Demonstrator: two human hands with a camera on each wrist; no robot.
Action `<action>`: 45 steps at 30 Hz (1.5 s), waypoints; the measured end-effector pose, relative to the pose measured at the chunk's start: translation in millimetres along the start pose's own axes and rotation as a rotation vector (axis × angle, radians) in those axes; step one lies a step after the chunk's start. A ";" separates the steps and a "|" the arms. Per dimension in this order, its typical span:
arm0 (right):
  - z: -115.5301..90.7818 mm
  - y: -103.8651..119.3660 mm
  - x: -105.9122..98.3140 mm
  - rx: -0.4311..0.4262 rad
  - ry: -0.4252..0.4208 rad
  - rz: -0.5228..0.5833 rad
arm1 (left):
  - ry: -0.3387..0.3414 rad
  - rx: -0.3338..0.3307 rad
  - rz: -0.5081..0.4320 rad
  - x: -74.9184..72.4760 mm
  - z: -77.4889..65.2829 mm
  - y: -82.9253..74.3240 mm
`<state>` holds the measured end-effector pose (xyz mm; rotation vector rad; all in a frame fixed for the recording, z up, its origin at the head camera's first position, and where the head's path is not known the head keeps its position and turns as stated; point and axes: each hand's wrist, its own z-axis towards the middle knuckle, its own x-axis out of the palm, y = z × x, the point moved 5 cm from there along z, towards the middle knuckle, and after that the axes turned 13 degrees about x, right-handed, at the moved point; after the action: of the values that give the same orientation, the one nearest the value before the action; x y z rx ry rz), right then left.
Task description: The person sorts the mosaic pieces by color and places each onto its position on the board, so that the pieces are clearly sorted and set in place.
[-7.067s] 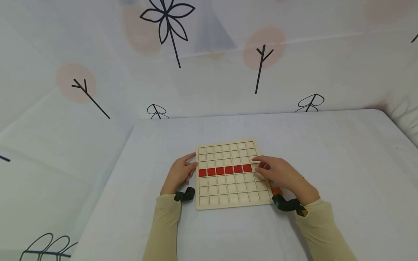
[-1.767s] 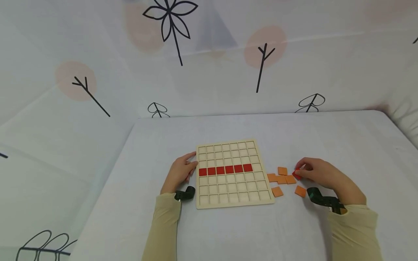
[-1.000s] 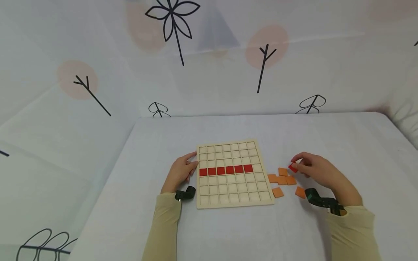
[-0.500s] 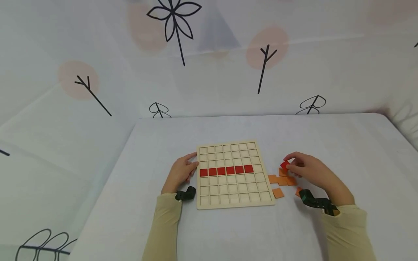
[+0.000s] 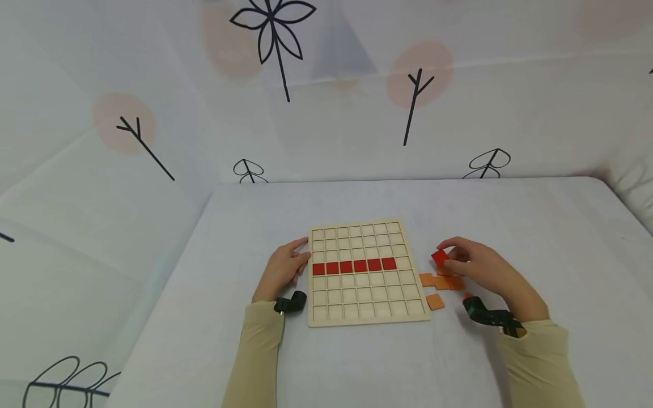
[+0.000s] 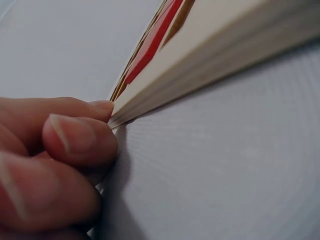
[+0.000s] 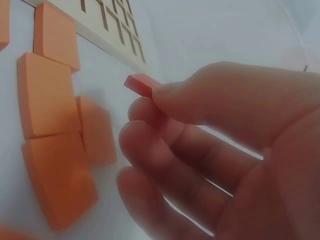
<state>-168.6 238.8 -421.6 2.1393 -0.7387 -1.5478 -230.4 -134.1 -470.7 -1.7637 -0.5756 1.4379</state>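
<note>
A pale wooden grid board lies on the white table, with a row of several red square tiles in its middle. My left hand is at the board's left edge; in the left wrist view its fingertips touch the board's side. My right hand pinches a loose red tile between thumb and fingers. In the right wrist view that red tile sticks out from the pinch, held above the table. The rightmost cell of the red row holds no tile.
Several orange tiles lie to the right of the board, close below the right hand. Another orange tile sits near the board's lower right corner. A patterned white cloth stands behind the table's far edge.
My right hand has gone from the board to the loose tiles, taken a red tile, and moved back left with it, over the orange tiles. The left hand stays at the board's edge.
</note>
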 end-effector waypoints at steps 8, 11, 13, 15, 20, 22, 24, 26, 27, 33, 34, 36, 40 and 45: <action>4.6 5.5 8.6 0.007 0.000 -0.009 | 0.000 0.005 -0.006 -0.5 -0.5 -1.0; 5.7 8.4 10.8 0.011 -0.005 -0.019 | -0.001 0.008 -0.002 -0.6 -0.2 -1.0; 6.0 10.1 12.2 0.010 -0.005 -0.020 | -0.001 0.004 0.000 -0.6 -0.2 -1.0; 6.2 11.0 13.7 0.009 -0.005 -0.017 | 0.000 0.000 -0.002 -0.3 -0.3 -1.2; 7.0 12.8 17.5 -0.001 0.001 -0.007 | -0.001 -0.011 -0.005 0.3 -0.1 -0.8; 7.4 14.4 19.0 -0.013 0.002 -0.007 | -0.003 -0.011 -0.003 0.4 0.2 -0.5; 8.1 16.2 20.4 -0.028 -0.001 -0.010 | -0.004 -0.009 0.002 0.4 0.5 -0.2; 9.3 17.8 22.2 -0.041 -0.005 -0.012 | -0.006 -0.008 0.004 0.5 1.1 -0.1; 10.1 18.5 23.2 -0.045 -0.006 -0.015 | -0.007 -0.007 0.004 0.5 1.3 -0.2; 12.8 22.9 28.8 -0.073 -0.023 -0.012 | -0.005 -0.009 0.002 0.6 1.1 0.4; 12.5 23.9 29.2 -0.073 -0.028 -0.010 | -0.005 -0.009 0.000 0.6 0.9 0.6; 12.3 24.6 30.1 -0.071 -0.033 -0.010 | -0.004 -0.011 -0.003 0.8 0.7 0.8; 11.8 25.4 31.8 -0.059 -0.035 -0.014 | 0.001 -0.013 -0.011 1.4 0.5 0.9; 12.6 27.1 33.7 -0.064 -0.048 -0.032 | -0.003 -0.003 -0.012 1.2 1.7 1.2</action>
<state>-177.2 196.5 -434.3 2.0844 -0.6650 -1.6215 -231.9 -133.4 -472.4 -1.7575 -0.5889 1.4325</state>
